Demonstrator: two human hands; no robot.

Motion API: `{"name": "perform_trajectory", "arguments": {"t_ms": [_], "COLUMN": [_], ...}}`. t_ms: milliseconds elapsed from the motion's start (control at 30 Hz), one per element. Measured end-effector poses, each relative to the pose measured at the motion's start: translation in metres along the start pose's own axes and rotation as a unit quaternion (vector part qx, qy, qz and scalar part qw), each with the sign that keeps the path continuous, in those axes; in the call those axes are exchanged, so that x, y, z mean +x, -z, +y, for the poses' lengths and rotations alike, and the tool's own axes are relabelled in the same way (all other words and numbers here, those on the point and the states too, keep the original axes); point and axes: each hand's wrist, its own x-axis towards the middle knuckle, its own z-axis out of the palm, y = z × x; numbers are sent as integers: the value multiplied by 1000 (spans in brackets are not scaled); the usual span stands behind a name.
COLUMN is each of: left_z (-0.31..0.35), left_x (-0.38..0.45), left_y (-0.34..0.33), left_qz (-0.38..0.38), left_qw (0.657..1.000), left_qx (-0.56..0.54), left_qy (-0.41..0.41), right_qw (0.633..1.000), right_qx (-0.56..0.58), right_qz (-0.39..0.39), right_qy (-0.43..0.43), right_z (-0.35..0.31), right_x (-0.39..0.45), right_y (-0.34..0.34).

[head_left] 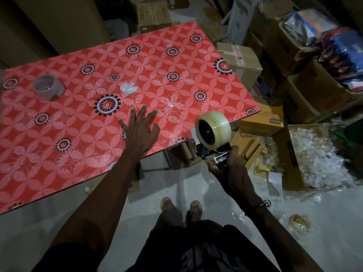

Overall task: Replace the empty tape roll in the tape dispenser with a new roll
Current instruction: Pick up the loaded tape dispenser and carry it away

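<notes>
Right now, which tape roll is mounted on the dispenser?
The clear full roll, on the dispenser that the right hand grips. The brownish roll lies loose on the table's far left.

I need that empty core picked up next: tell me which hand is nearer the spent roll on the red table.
Left. The left hand is spread over the table, to the right of the spent roll. The right hand is off the table edge, holding the tape dispenser.

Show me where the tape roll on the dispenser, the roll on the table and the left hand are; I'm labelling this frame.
new tape roll [217,128]: head view, on its clear outer band.
roll on the table [48,88]: head view, on its side wall.
left hand [141,132]: head view, back of the hand.
</notes>
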Motion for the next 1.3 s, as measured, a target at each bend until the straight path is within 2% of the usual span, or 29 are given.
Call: {"name": "perform_trajectory", "arguments": {"t_ms": [233,433,600,700,1067,1300], "left_z": [0,0,1,1,-3,-9], "left_x": [0,1,-2,-3,-1,-6], "left_y": [-1,-1,1,2,0,4], "left_qz": [0,-1,-2,-6,2,38], "left_qw": [1000,1000,1000,1000,1000,992], "left_qx": [2,9,6,3,-9,-122], "left_qy": [-5,-5,-6,-5,-17,8], "right_qw": [996,968,983,999,993,988], "right_qx": [-58,-171,-113,-10,108,152], "right_qz": [45,116,97,29,40,4], "right_qy": [54,141,105,-12,-37,5], "right_z": [6,-14,-4,10,20,-13], "right_x": [15,5,8,15,-8,14], "right_y": [-6,-9,-15,-10,21,61]}}
